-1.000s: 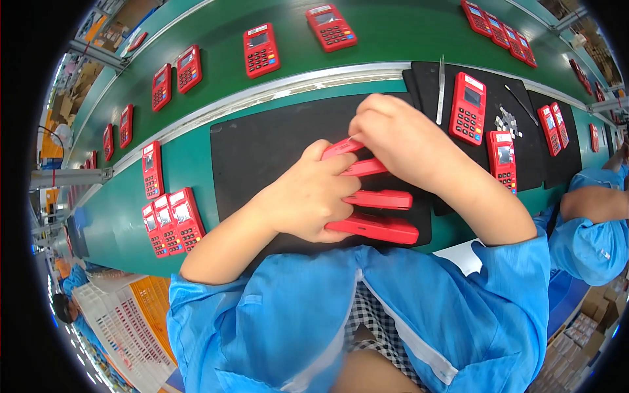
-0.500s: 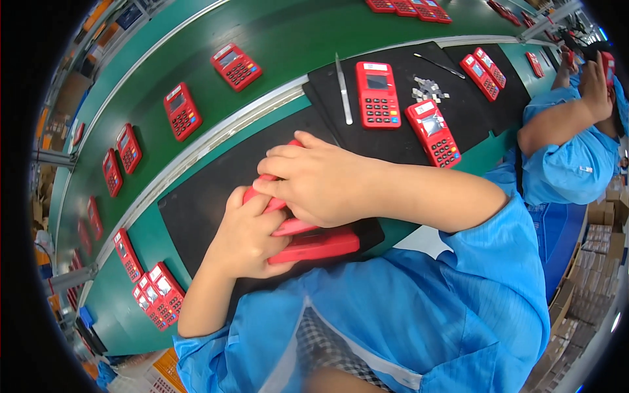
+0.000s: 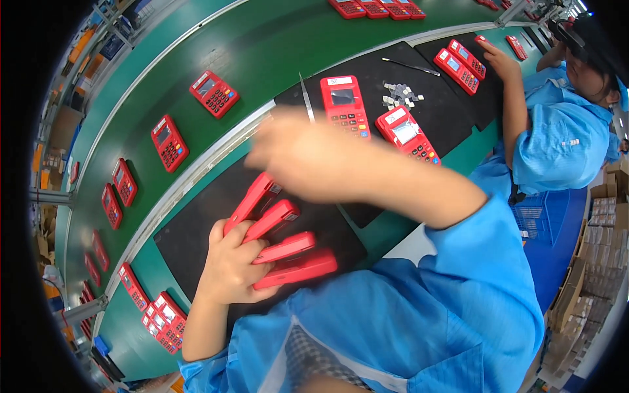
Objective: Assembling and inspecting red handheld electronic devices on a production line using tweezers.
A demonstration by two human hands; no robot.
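My left hand [image 3: 229, 265] is closed around several red card payment terminals [image 3: 298, 267]. They fan out between its fingers, edges toward the right, over the black mat [image 3: 193, 229]. Just above the fan is my right hand [image 3: 295, 154], smeared by motion; its fingers cannot be made out, and it partly covers the uppermost terminal. Beyond it, a red terminal with a keypad [image 3: 342, 98] lies face up, with a second terminal [image 3: 407, 134] to its right. A pair of metal tweezers [image 3: 306, 98] lies left of them, its lower part hidden behind my right hand.
Small grey-white pieces [image 3: 401, 96] lie scattered beside a thin dark tool [image 3: 409, 66]. More terminals rest along the green conveyor [image 3: 262, 59] behind a metal rail. At left, a cluster of terminals [image 3: 164, 321] sits on the green table. A co-worker's hand [image 3: 501, 62] reaches in at right.
My right hand has come off the terminals and risen away from them, leaving them spread in my left hand. The co-worker's raised hand has come down toward the table. The view has shifted slightly.
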